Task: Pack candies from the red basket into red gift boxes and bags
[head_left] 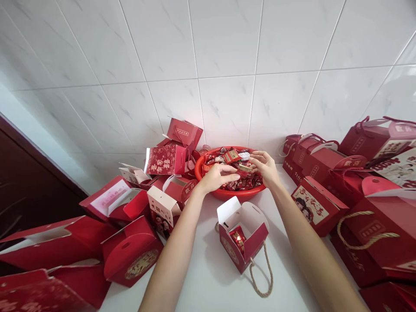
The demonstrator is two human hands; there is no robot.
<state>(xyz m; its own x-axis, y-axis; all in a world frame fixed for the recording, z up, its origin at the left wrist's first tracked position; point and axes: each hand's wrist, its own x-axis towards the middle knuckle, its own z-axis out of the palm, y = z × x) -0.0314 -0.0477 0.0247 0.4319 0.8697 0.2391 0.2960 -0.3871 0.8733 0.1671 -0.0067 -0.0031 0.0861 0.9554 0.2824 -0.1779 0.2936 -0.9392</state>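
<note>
Heap of wrapped sweets (232,156) in red basin (199,171), partly hidden behind both hands; wrapper print mostly unreadable. Red boxes (390,221) cut off at picture edges. Left hand (218,177) at near side of heap, thumb and fingers slightly parted; cannot tell whether gripping. Right hand (264,167) opposite, fingers slightly spread, tips at wrappers, hold unclear. Open box (229,248) nearer, red packet (238,237) inside.

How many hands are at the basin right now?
2: the left hand over the left side of the red basin, the right hand over its right side. No other hand shows.
</note>
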